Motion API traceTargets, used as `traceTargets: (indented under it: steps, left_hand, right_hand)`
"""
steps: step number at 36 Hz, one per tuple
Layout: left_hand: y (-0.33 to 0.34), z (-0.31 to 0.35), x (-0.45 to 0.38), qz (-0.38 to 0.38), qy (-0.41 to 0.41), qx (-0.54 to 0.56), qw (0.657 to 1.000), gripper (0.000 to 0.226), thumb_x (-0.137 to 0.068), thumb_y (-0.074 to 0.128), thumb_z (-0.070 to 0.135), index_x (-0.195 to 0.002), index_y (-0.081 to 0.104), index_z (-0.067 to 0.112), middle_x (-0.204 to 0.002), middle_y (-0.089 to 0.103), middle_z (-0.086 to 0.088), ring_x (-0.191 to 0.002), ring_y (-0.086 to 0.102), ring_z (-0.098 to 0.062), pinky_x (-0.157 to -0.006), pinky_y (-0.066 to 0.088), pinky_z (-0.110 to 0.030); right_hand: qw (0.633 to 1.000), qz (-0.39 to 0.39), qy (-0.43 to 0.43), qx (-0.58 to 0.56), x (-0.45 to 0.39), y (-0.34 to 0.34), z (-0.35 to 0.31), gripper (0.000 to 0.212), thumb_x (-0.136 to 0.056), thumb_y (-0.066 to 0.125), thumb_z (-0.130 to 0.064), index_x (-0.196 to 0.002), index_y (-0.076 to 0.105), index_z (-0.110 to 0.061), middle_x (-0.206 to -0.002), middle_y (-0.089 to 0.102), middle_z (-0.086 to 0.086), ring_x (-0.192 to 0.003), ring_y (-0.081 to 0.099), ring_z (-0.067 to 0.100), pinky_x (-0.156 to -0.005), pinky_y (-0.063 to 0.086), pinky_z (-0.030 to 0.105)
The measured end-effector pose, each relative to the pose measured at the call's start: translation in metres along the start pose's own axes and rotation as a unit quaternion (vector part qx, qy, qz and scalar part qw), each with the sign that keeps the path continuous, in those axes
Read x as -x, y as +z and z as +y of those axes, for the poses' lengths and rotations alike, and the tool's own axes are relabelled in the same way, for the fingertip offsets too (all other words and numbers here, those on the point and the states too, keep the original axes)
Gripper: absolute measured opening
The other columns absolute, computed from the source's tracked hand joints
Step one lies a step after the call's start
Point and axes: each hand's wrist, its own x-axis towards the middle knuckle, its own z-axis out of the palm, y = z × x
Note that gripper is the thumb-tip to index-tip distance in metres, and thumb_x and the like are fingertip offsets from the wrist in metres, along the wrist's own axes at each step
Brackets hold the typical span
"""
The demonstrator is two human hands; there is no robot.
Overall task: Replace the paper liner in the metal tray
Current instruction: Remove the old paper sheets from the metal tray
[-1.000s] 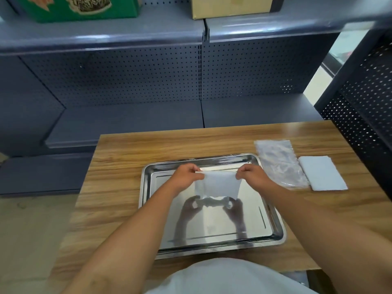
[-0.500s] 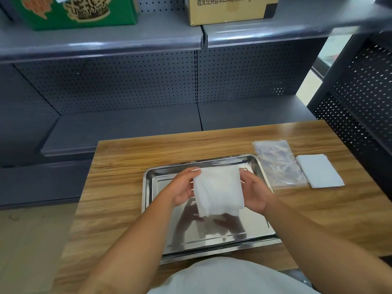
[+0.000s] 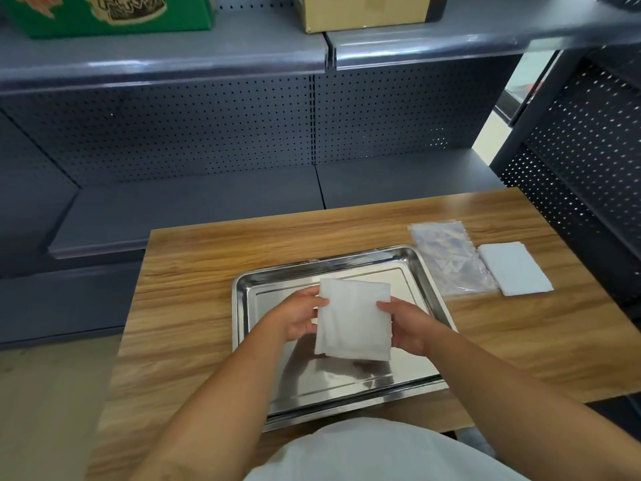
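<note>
A shiny metal tray [image 3: 255, 345] lies on the wooden table in front of me, its bare floor mirroring my hands. Above its middle I hold a folded white paper liner [image 3: 353, 321], roughly square and tilted towards me. My left hand [image 3: 298, 315] grips its left edge with the thumb on top. My right hand [image 3: 407, 324] grips its right edge the same way. The paper hangs clear of the tray floor.
To the right of the tray lie a clear plastic bag [image 3: 449, 258] and a folded white paper stack [image 3: 515, 269]. Grey perforated shelving [image 3: 312, 126] stands behind the table, with cardboard boxes on top. Another dark rack [image 3: 586, 161] flanks the right.
The paper has gone from a narrow strip stretched between my fingertips to a wider folded sheet facing me. Both hands shifted from pinching its top corners to gripping its sides.
</note>
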Motion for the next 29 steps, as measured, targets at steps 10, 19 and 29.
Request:
traceTargets:
  steps: [10,19,29]
  left_hand:
    - [0.033,0.004,0.0,0.071,0.073,-0.149,0.984,0.037,-0.092,0.046,0.002,-0.118,0.066,0.019,-0.106,0.069,-0.008,-0.084,0.065,-0.019,-0.058,0.053,-0.028]
    - [0.051,-0.005,-0.002,0.005,0.018,-0.108,0.994,0.032,-0.098,0.05,0.039,-0.122,0.061,0.022,-0.1,0.06,-0.01,-0.096,0.059,-0.024,-0.084,0.058,-0.045]
    - [0.044,-0.024,-0.007,-0.072,-0.077,-0.14,0.984,0.052,-0.095,0.042,0.06,-0.132,0.054,0.026,-0.123,0.064,-0.013,-0.118,0.058,-0.034,-0.087,0.057,-0.044]
  right_hand:
    - [0.999,0.02,-0.015,0.037,0.007,0.039,-0.001,0.029,-0.096,0.053,-0.039,-0.115,0.061,-0.019,-0.108,0.067,0.009,-0.1,0.06,0.03,-0.084,0.048,0.043]
    - [0.999,0.011,-0.027,0.02,0.003,0.045,0.008,0.028,-0.094,0.056,-0.039,-0.113,0.067,-0.021,-0.099,0.07,0.006,-0.095,0.062,0.024,-0.087,0.047,0.042]
    - [0.99,0.064,-0.014,0.122,-0.001,0.011,0.034,0.027,-0.096,0.05,-0.008,-0.12,0.062,-0.011,-0.11,0.068,0.016,-0.101,0.064,0.036,-0.089,0.054,0.052]
